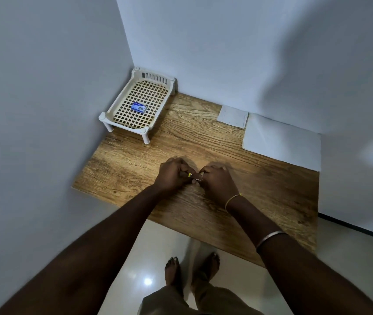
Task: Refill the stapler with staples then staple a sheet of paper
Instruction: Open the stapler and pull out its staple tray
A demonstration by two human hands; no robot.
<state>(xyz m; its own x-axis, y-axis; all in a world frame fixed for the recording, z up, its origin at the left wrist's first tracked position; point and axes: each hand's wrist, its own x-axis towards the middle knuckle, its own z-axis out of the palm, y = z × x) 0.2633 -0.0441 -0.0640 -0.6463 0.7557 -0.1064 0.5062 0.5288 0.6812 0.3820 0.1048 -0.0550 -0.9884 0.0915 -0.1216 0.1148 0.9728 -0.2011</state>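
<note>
Both hands sit together on the table (249, 189), mid-width, a bit back from its front edge.

Left hand (173, 176): fingers clenched round the stapler (190, 175). It is almost fully hidden in the fist, and we see only a yellow-green bit poking out on the thumb side.

Right hand (217, 180): fingers curled, tips meeting the left hand's. It pinches a thin silvery piece (196, 179) right at the stapler's exposed end. We can't tell if that is a staple strip or the stapler's own metal part, because it's too small and knuckles cover most of it. There is a ring on one finger, a thin yellow band (232, 200) at the wrist and a metal bangle (269, 238) further up the forearm.

Around:
- White lattice tray (104, 116) on short legs in the far-left corner, hard against both walls. The blue staple box (139, 107) lies flat on its grid toward the front, well away from the hands.
- Sheet of paper (280, 142) flat at the far-right corner, running along the right edge, untouched.
- Small white square (232, 116) just left of the sheet, against the back wall.

Nothing lies between the hands and the tray or the sheet, only bare wood. Our view of the stapler is blocked by the hands themselves. Bare feet (174, 273) show on the glossy floor below the front edge.
</note>
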